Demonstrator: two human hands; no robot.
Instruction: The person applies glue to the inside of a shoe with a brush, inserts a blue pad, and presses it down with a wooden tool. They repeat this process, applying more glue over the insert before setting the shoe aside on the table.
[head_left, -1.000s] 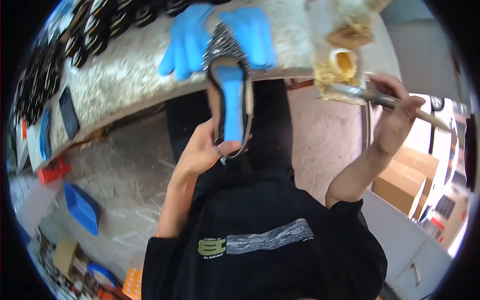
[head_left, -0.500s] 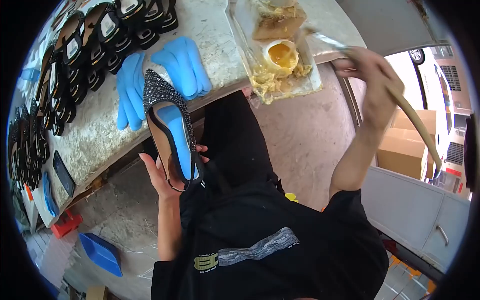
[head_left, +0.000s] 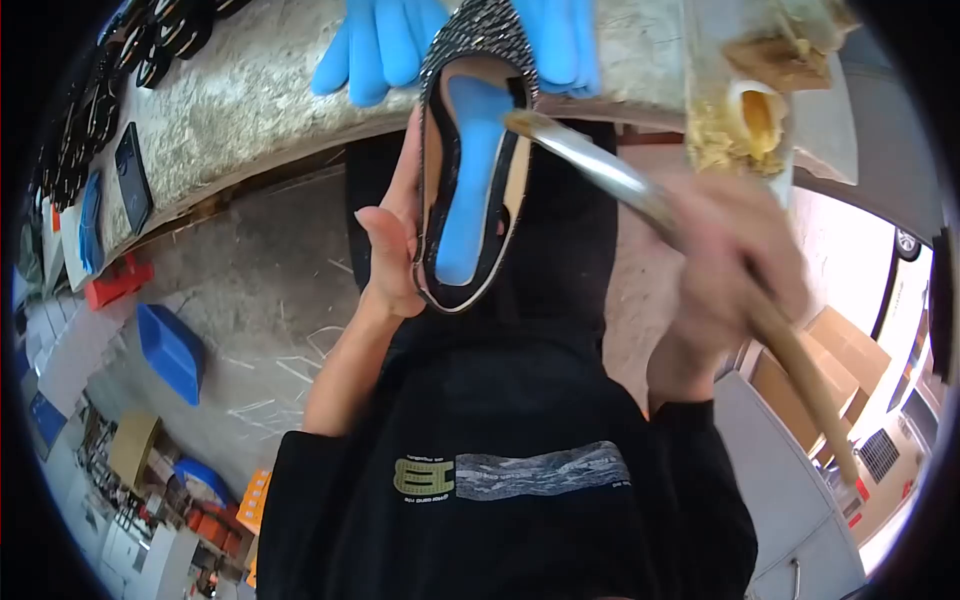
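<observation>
One brush [head_left: 602, 168] moved over shoe [head_left: 478, 38], right hand [head_left: 738, 262] gripping

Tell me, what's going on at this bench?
A person in a black T-shirt holds a glittery black shoe with a blue insole in the left hand. The right hand holds a long wooden-handled brush, its tip at the insole's front part; whether it touches is unclear. Blue gloves and a white pot of yellow paste sit on the bench.

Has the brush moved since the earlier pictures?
Yes, to the left: the brush's tip was close to the white pot; now it is left of that pot, at the shoe.
</observation>
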